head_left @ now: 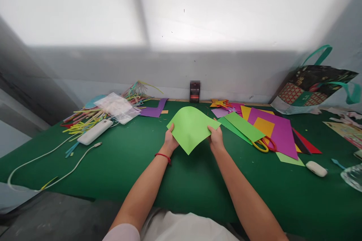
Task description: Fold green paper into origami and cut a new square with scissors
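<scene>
A light green sheet of paper (190, 126) is held up just above the dark green table (132, 165), curved over at its far edge. My left hand (170, 141) pinches its left corner; a red string sits on that wrist. My right hand (216, 138) pinches the sheet's right corner. Both hands are closed on the paper, thumbs on top. The sheet's lowest corner points toward me between the two hands.
A pile of coloured sheets (271, 130) with yellow-and-red scissors (265, 144) lies to the right. At left are coloured strips (85, 118), a clear plastic bag (117, 107), a white power bank (94, 131) with cables. A gift bag (313, 86) stands far right; a small white case (316, 168) lies nearby.
</scene>
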`<action>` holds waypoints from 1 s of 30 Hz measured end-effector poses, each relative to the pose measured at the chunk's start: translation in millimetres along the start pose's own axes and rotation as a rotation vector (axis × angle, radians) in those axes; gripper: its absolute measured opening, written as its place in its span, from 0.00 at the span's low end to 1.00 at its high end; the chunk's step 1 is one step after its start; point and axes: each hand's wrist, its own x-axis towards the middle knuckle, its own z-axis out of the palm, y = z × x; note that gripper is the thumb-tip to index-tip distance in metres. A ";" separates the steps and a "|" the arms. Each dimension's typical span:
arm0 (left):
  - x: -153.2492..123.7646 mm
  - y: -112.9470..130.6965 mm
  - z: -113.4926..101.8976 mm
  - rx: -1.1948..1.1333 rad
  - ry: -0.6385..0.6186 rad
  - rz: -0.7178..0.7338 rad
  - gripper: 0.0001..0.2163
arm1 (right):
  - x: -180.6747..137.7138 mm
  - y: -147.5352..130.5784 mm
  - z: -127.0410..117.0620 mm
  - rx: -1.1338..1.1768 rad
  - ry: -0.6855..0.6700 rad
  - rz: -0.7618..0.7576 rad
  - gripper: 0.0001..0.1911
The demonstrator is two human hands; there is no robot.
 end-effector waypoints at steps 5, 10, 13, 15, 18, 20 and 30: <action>-1.7 3.1 0.8 0.029 -0.138 0.051 0.25 | 1.4 0.9 -4.7 -0.052 -0.015 -0.111 0.32; 3.9 -3.3 -2.5 0.126 -0.201 -0.050 0.20 | 6.2 3.8 -10.9 0.005 0.045 -0.206 0.29; 10.9 -8.7 -8.0 0.146 -0.145 -0.077 0.18 | 8.0 4.7 -14.1 -0.006 0.048 -0.223 0.29; 13.7 -10.6 -9.8 0.147 -0.101 -0.079 0.19 | 7.7 4.0 -15.1 -0.038 0.042 -0.194 0.28; 12.9 -9.8 -8.0 0.139 -0.064 -0.064 0.20 | 5.6 1.9 -14.7 -0.062 0.012 -0.116 0.27; 10.3 -7.5 -5.2 0.141 -0.040 -0.058 0.20 | 4.4 0.3 -13.9 -0.041 0.006 -0.037 0.26; 10.7 18.5 -17.7 0.362 0.124 -0.078 0.18 | 14.4 -24.4 -25.6 0.068 -0.042 0.179 0.16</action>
